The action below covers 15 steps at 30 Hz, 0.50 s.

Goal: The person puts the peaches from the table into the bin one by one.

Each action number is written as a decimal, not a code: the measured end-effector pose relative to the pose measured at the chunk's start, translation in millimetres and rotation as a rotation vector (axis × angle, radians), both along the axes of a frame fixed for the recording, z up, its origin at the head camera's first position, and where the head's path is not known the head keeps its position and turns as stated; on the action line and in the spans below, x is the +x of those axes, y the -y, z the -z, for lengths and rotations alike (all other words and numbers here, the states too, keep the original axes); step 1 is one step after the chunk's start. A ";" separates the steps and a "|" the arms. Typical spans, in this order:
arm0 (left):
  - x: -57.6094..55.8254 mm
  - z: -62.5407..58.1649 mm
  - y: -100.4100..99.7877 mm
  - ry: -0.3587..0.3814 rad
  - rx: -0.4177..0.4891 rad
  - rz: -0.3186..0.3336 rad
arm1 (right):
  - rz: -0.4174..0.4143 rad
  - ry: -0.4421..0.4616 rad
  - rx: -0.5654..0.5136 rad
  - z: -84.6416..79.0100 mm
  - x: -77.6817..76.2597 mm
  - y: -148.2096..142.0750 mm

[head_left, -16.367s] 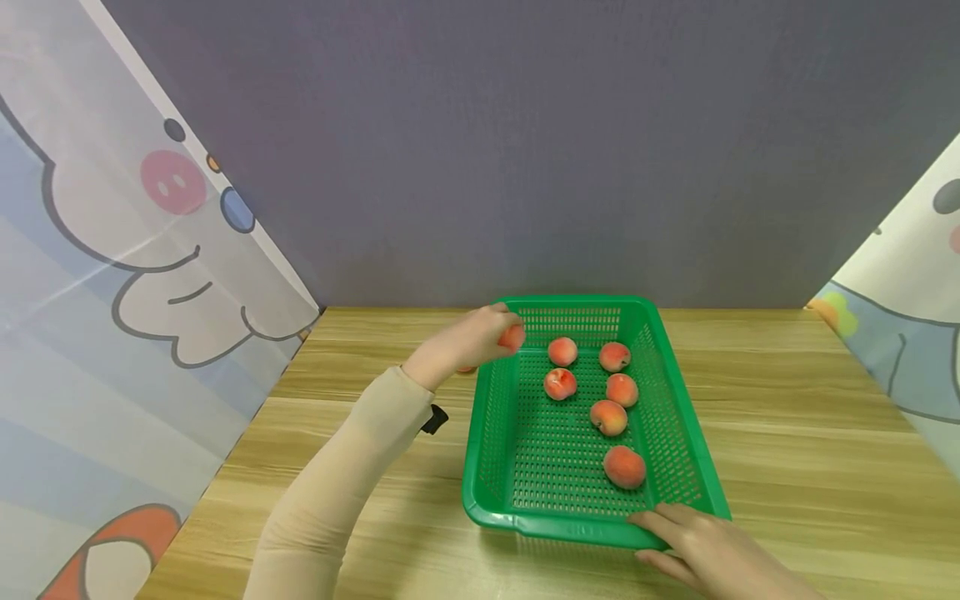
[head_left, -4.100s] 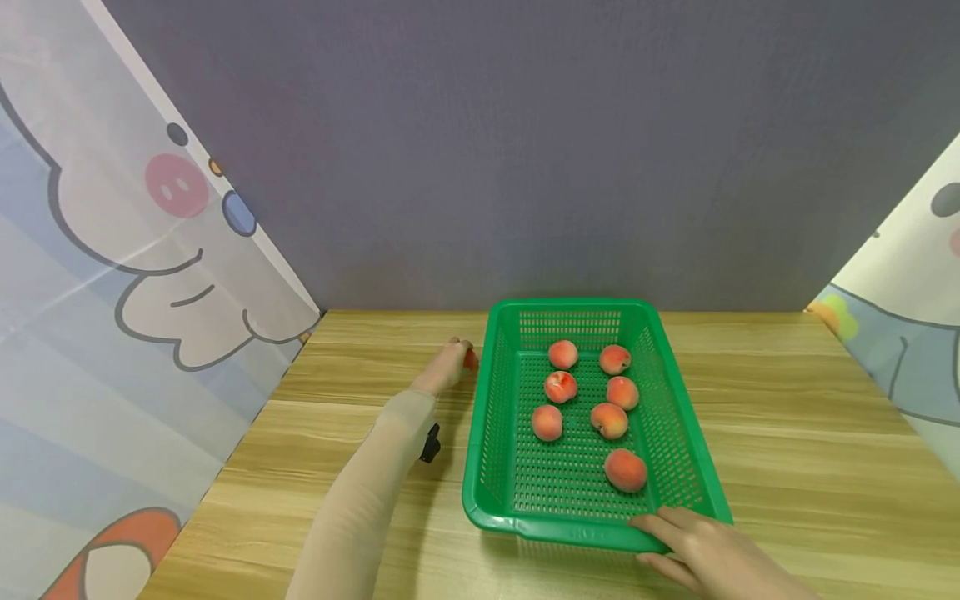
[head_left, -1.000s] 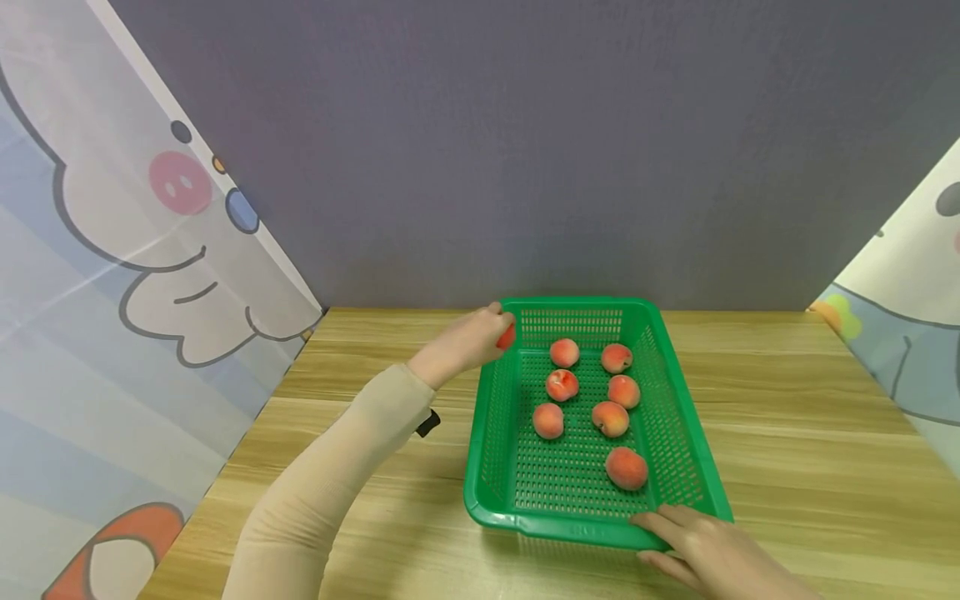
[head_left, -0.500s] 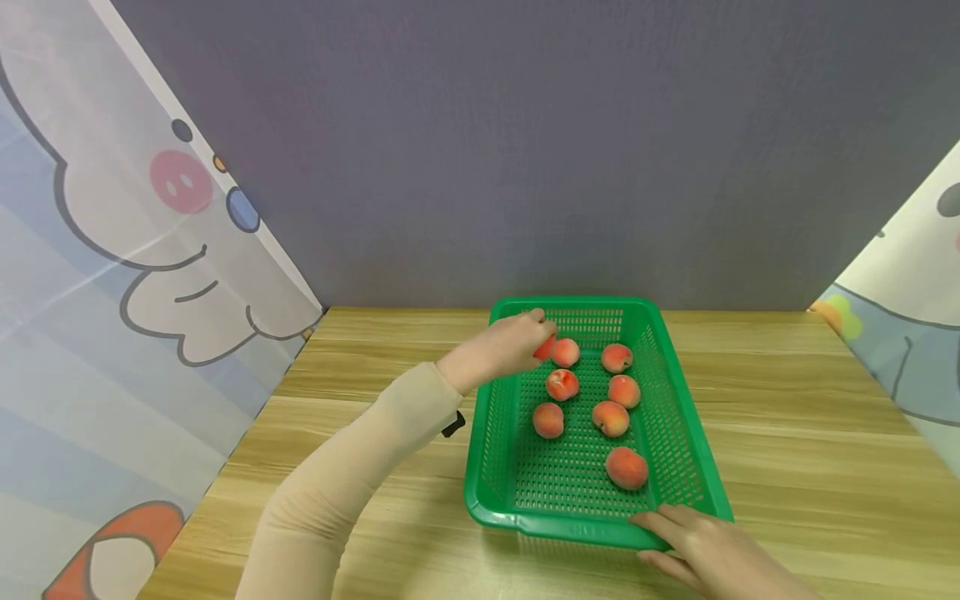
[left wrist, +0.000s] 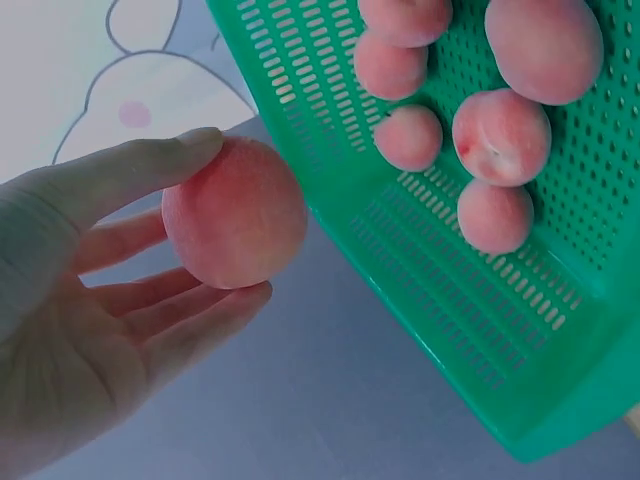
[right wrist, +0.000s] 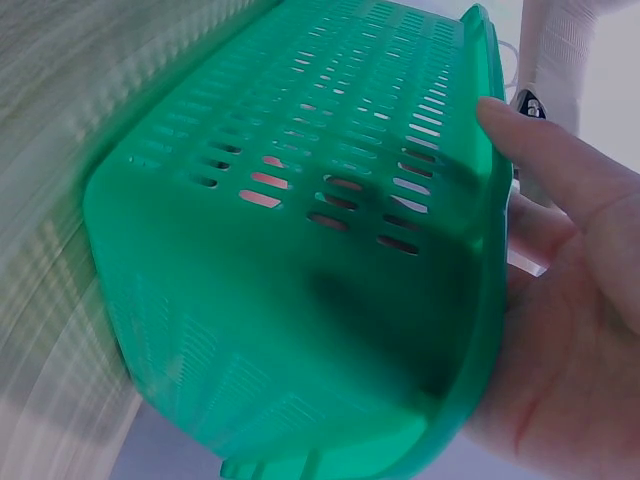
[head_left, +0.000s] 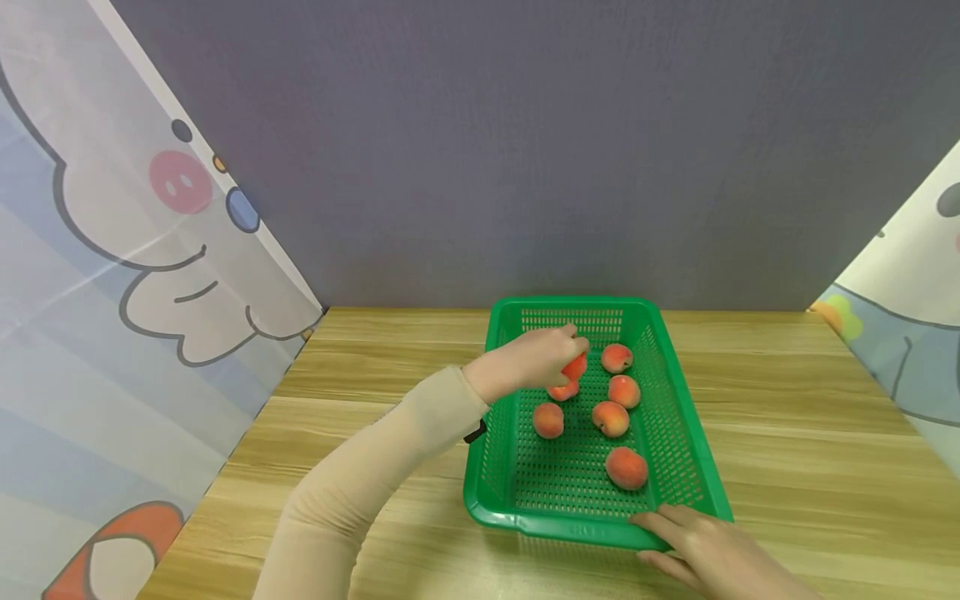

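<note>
In the head view my left hand (head_left: pixel 536 360) is over the back left part of a green plastic basket (head_left: pixel 573 527). It holds a peach (left wrist: pixel 235 213) between thumb and fingertips, clearly seen in the left wrist view. Under and beside that hand lie several more peaches, among them a blotchy one (left wrist: pixel 503 138) partly covered in the head view. One peach (head_left: pixel 548 421) sits left of the middle of the basket floor, another (head_left: pixel 626 468) nearest the front. My right hand (head_left: pixel 705 546) grips the rim at the front right corner, its thumb outside the wall (right wrist: pixel 300 240).
The basket stands on a wood-grain table (head_left: pixel 795 433). A grey wall (head_left: pixel 525 150) rises behind it, and cartoon-printed curtains (head_left: pixel 112 275) hang at the sides. A black wrist strap piece (head_left: pixel 476 432) shows below the left sleeve.
A peach was added to the basket's left side between the two oldest frames. Since then my left hand picked up another outside the basket and carried it right, over the basket. The right hand stayed put.
</note>
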State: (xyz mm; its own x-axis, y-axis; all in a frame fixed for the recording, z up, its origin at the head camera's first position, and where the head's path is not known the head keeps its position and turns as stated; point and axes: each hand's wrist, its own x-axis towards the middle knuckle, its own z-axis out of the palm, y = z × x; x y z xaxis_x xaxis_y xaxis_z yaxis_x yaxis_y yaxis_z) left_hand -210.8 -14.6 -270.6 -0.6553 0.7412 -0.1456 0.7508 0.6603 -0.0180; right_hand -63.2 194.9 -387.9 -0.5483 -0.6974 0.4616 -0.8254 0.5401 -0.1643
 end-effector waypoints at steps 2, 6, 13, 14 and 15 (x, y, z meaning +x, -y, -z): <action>1.3 1.5 -2.7 0.022 -0.005 0.011 | -0.002 -0.005 -0.003 0.1 0.1 -0.2; 3.2 6.0 -7.0 0.062 -0.001 0.041 | 0.001 -0.008 -0.001 -0.1 0.4 -0.3; 7.7 11.8 -13.4 0.089 -0.038 0.071 | 0.010 -0.001 0.016 -0.5 0.4 -0.4; 8.4 12.3 -14.2 0.093 -0.046 0.073 | 0.011 0.000 0.018 -0.5 0.4 -0.3; 8.9 12.8 -14.9 0.099 -0.052 0.073 | 0.013 -0.001 0.020 -0.5 0.4 -0.3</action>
State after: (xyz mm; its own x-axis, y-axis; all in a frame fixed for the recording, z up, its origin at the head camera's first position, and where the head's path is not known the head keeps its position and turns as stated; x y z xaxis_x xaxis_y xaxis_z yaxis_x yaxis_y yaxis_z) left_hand -201.9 0.3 -283.3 -0.5803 0.7764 -0.2460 0.7968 0.6037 0.0256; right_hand -62.7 195.2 -387.4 -0.5570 -0.6995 0.4477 -0.8184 0.5540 -0.1526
